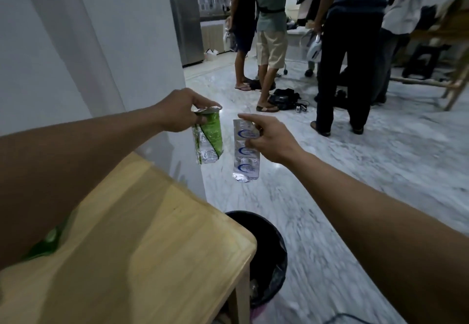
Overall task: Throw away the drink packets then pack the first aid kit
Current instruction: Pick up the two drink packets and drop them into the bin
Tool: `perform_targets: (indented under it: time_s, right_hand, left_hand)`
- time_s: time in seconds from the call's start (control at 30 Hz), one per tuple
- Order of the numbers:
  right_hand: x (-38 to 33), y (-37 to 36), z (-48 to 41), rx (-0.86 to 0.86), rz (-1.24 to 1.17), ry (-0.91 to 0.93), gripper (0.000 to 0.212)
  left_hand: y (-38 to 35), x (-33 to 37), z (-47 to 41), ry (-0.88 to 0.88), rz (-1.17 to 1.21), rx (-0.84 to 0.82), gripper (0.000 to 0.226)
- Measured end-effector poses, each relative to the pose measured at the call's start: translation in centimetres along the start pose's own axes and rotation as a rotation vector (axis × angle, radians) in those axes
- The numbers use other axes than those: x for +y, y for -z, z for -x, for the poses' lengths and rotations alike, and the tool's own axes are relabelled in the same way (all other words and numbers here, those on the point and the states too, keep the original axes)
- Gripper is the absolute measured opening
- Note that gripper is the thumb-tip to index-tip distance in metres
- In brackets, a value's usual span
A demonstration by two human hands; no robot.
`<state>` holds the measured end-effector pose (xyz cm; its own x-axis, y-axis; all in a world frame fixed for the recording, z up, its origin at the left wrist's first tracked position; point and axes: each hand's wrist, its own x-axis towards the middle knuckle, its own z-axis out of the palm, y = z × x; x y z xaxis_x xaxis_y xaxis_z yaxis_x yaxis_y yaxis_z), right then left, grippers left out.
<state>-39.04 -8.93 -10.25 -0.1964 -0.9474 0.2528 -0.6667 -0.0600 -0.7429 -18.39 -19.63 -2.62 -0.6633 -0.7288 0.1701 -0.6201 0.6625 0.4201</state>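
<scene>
My left hand [181, 110] pinches the torn top of a green and silver drink packet [208, 138], which hangs down past the table's far corner. My right hand [272, 138] holds a silver packet strip with blue logos [245, 153] by its upper part; the strip dangles over the floor. Both packets hang in the air, beyond and above a black bin [264, 255] that stands on the floor beside the table leg. The first aid kit is not clearly visible; only a green shape [48, 243] peeks out under my left forearm.
A light wooden table [152, 234] fills the lower left, its rounded corner partly over the bin. A white wall [101, 44] rises behind it. Several people stand on the marble floor [355, 184] ahead, with a black bag [283, 97] by their feet. A wooden frame [454, 84] stands at right.
</scene>
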Motion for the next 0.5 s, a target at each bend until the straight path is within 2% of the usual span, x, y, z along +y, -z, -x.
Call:
perform_targets:
  time_s: [0.17, 0.4, 0.5]
  right_hand:
    - [5.7, -3.2, 0.2, -0.032, 0.019, -0.102, 0.073]
    - [12.6, -7.9, 1.2, -0.106, 0.037, -0.259, 0.069]
    - [14.7, -9.7, 1.6, -0.128, 0.052, -0.298, 0.068]
  left_hand:
    - [-4.1, -2.5, -2.7, 0.01, 0.061, -0.073, 0.044]
    - [-11.3, -6.0, -5.8, 0.039, 0.006, -0.317, 0.045]
    - [-14.2, -6.8, -6.9, 0.119, 0.086, -0.395, 0.038]
